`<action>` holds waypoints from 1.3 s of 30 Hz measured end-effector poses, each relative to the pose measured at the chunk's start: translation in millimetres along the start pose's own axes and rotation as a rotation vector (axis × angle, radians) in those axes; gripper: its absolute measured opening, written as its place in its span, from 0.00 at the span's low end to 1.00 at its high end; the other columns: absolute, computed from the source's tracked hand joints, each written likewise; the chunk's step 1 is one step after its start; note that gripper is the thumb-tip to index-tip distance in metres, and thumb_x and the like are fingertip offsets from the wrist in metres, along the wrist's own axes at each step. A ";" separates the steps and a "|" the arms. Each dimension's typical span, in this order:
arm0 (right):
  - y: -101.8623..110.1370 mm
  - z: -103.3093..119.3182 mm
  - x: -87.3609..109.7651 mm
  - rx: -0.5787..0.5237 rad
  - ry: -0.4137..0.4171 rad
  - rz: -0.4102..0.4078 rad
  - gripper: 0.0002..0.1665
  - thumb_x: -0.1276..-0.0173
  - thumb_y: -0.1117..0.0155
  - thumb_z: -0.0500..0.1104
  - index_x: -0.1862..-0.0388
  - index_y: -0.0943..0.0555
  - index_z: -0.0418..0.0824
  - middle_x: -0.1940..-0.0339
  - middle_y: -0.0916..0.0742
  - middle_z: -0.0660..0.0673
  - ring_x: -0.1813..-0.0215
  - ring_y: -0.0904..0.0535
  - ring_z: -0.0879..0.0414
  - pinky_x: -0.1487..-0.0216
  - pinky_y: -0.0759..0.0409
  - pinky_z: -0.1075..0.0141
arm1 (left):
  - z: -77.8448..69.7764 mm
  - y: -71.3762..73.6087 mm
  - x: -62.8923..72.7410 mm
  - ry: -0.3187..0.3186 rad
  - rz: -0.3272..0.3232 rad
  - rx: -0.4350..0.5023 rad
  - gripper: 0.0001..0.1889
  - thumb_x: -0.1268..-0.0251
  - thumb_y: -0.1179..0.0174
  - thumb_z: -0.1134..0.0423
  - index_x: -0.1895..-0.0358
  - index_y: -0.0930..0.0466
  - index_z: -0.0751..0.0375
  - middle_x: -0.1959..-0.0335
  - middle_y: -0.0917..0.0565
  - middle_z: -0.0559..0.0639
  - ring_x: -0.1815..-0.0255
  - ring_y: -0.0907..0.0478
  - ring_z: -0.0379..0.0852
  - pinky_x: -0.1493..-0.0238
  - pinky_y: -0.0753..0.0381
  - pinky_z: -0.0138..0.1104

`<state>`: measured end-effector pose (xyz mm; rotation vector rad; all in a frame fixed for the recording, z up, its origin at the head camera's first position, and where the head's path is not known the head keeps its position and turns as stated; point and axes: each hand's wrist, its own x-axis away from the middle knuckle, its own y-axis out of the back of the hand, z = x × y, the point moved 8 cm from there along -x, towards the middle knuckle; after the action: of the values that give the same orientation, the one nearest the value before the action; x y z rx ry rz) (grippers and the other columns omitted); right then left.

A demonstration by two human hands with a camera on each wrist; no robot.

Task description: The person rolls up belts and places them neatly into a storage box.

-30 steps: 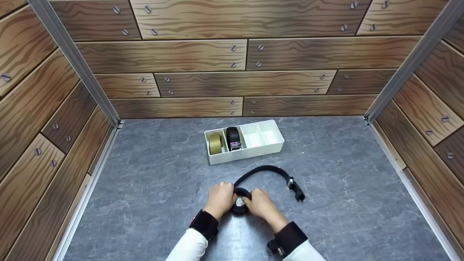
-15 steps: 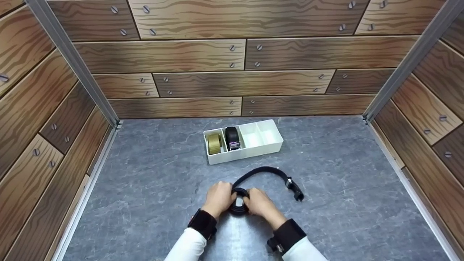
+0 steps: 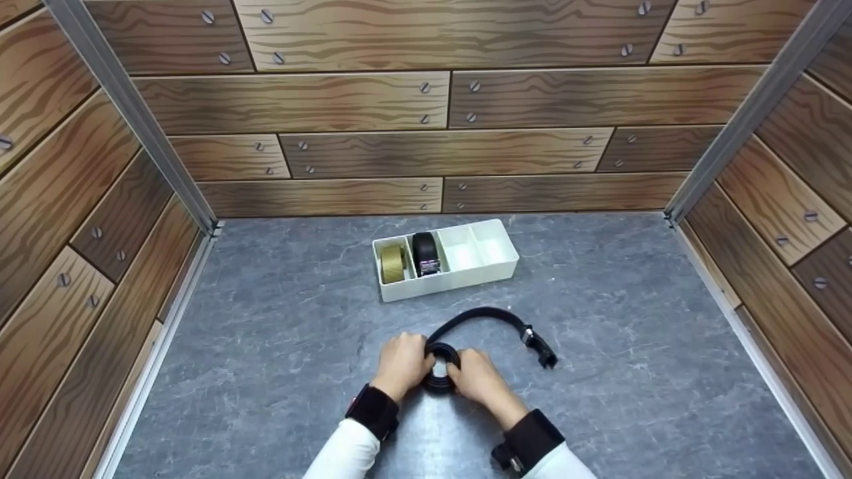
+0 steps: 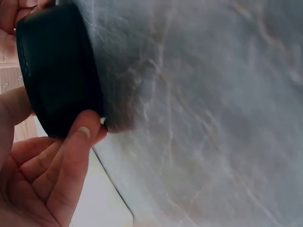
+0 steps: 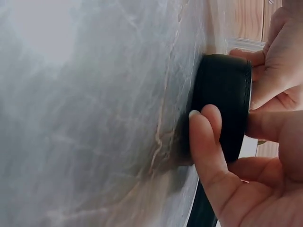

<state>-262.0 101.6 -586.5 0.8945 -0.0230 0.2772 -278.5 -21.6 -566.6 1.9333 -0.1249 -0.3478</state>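
Observation:
A black belt (image 3: 439, 384), partly rolled into a coil standing on its edge, sits between both hands. Its free end curves away behind the coil to the right, where the buckle (image 3: 538, 344) lies on the tabletop. My left hand (image 3: 402, 364) grips the coil's left side, fingers curled round the strap in the left wrist view, where the belt roll (image 4: 61, 71) fills the upper left. Opposite it, my right hand (image 3: 480, 376) holds the coil's right side. In the right wrist view the belt roll (image 5: 222, 94) shows a stitched edge, with fingers pinching it.
Behind the hands stands a white divided box (image 3: 452, 283). A tan rolled belt (image 3: 393, 265) occupies its left compartment, and a black rolled belt (image 3: 426, 253) the one beside it. Wood-patterned walls (image 3: 373, 153) enclose the grey marbled tabletop (image 3: 279, 319) at the back and sides.
Both hands stay on the coil, with only slight finger shifts around it. The buckle end and the box hold nearly the same places; the head view has drifted slightly.

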 end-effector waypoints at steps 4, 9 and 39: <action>2.2 3.7 -4.9 0.068 0.041 -0.028 0.07 0.34 0.40 0.37 0.73 0.21 0.37 0.74 0.17 0.42 0.70 0.22 0.51 0.66 0.22 0.56 | 1.8 -0.2 -0.3 0.000 0.011 0.016 0.12 0.49 0.31 0.58 0.81 0.23 0.58 0.80 0.19 0.54 0.77 0.19 0.56 0.76 0.22 0.46; -0.5 10.1 -11.6 0.134 0.138 -0.009 0.05 0.33 0.40 0.38 0.63 0.19 0.37 0.64 0.18 0.40 0.60 0.20 0.44 0.56 0.22 0.49 | 3.7 -0.2 -0.6 -0.001 0.005 0.015 0.12 0.47 0.31 0.58 0.79 0.21 0.61 0.79 0.19 0.56 0.76 0.19 0.57 0.74 0.21 0.46; -3.2 19.9 -14.5 0.184 0.157 -0.025 0.12 0.33 0.40 0.37 0.54 0.18 0.32 0.60 0.21 0.41 0.57 0.20 0.42 0.54 0.20 0.49 | 11.7 3.2 3.8 -0.011 -0.028 0.009 0.10 0.50 0.32 0.62 0.80 0.21 0.61 0.79 0.18 0.56 0.76 0.19 0.56 0.73 0.21 0.46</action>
<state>-273.3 81.0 -578.4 1.0528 0.1610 0.3289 -278.1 -34.2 -568.4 1.9436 -0.1066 -0.3775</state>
